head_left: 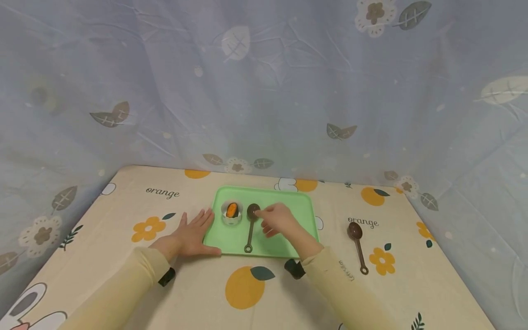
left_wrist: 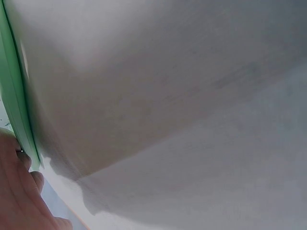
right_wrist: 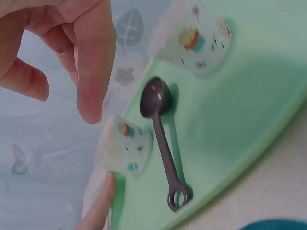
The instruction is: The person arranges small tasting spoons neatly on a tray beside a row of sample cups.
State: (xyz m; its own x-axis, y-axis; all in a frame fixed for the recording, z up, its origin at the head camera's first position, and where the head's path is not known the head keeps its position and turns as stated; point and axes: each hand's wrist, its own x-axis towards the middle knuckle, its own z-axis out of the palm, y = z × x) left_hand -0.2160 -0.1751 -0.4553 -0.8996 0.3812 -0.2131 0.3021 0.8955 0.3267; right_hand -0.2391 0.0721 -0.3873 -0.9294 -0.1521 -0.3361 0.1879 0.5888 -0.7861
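Note:
My left hand (head_left: 192, 236) rests with fingers spread at the left edge of a light green tray (head_left: 294, 247), its thumb by the front corner. Over the tray, my right hand (head_left: 278, 220) hovers beside the bowl of a brown measuring spoon (head_left: 251, 224); in the right wrist view its thumb and fingers are apart with nothing between them. The spoon lies on the tray, its ringed handle toward the front. Left of it stands a small patterned paper cup (right_wrist: 132, 148) holding an orange-and-black piece (head_left: 233, 210). A second paper cup (right_wrist: 206, 45) is hidden by my right hand in the head view.
Another brown measuring spoon (head_left: 357, 245) lies on the printed tablecloth (head_left: 198, 293), right of the tray. A grey-blue patterned curtain (head_left: 264, 101) hangs behind the table and along its sides.

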